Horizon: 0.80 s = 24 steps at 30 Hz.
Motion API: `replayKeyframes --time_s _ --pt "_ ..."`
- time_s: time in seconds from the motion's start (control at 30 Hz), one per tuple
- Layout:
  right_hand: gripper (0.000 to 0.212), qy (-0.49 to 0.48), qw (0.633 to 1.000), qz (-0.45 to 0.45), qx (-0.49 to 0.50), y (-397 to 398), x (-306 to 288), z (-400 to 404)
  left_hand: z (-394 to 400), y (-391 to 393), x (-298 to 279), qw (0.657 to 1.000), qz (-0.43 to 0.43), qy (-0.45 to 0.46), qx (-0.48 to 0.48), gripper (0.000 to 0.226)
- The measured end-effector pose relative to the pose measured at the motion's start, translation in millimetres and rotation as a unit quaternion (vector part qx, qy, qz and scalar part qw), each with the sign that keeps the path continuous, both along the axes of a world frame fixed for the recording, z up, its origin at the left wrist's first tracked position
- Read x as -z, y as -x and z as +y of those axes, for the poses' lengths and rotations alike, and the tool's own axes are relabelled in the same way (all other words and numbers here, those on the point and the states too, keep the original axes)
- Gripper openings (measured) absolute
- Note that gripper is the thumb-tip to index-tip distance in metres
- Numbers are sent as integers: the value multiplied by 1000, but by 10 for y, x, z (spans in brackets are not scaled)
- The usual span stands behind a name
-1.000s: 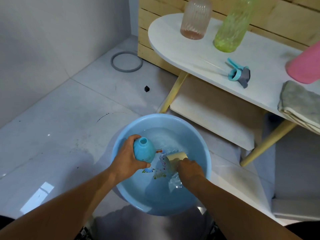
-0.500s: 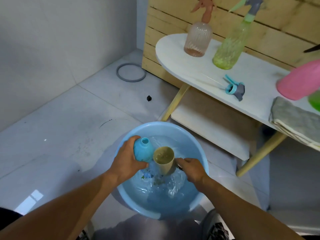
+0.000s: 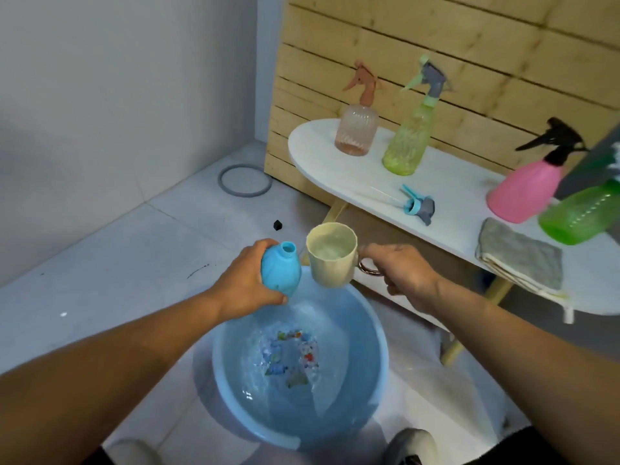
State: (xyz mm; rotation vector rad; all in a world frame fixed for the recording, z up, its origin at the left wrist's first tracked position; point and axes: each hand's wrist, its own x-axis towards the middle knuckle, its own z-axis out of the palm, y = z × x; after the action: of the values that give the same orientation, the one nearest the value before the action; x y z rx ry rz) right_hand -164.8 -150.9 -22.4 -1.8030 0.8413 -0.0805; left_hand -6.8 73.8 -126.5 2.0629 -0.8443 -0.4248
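My left hand (image 3: 246, 280) grips a small blue bottle (image 3: 280, 271) without a cap, its open neck pointing up and slightly right. My right hand (image 3: 401, 273) holds a cream mug (image 3: 332, 255) by its handle; the mug is upright and has water in it. Mug and bottle are side by side, almost touching, above the far rim of a blue basin (image 3: 375, 333) that stands on the floor with water and a coloured picture on its bottom.
A white oval table (image 3: 456, 182) at the right carries a peach spray bottle (image 3: 357, 129), a yellow-green spray bottle (image 3: 407, 142), a pink one (image 3: 526, 193), a green one (image 3: 583, 213), a loose blue spray head (image 3: 419, 205) and a folded grey cloth (image 3: 520, 256). A grey ring (image 3: 244, 180) lies on the floor.
Both hands rose out of the basin. The mug, dipped in the water a second ago, now comes up upright and filled beside the bottle. The view has tilted up.
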Motion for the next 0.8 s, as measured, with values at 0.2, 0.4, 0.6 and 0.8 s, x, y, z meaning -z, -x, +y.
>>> replayKeyframes --time_s 0.2,0.4,0.6,0.8 --pt "40 49 998 -38 -6 -53 -528 -20 12 -26 -540 993 -11 -54 102 97" --pt "34 102 993 -66 -16 -12 -793 -56 -9 -10 -791 991 3 -51 124 99" --pt "34 118 990 -77 -10 22 -850 -28 25 -32 -763 991 -7 -61 123 97" --pt "30 133 987 -88 -9 13 -852 35 10 -5 -727 991 -26 -52 122 92"
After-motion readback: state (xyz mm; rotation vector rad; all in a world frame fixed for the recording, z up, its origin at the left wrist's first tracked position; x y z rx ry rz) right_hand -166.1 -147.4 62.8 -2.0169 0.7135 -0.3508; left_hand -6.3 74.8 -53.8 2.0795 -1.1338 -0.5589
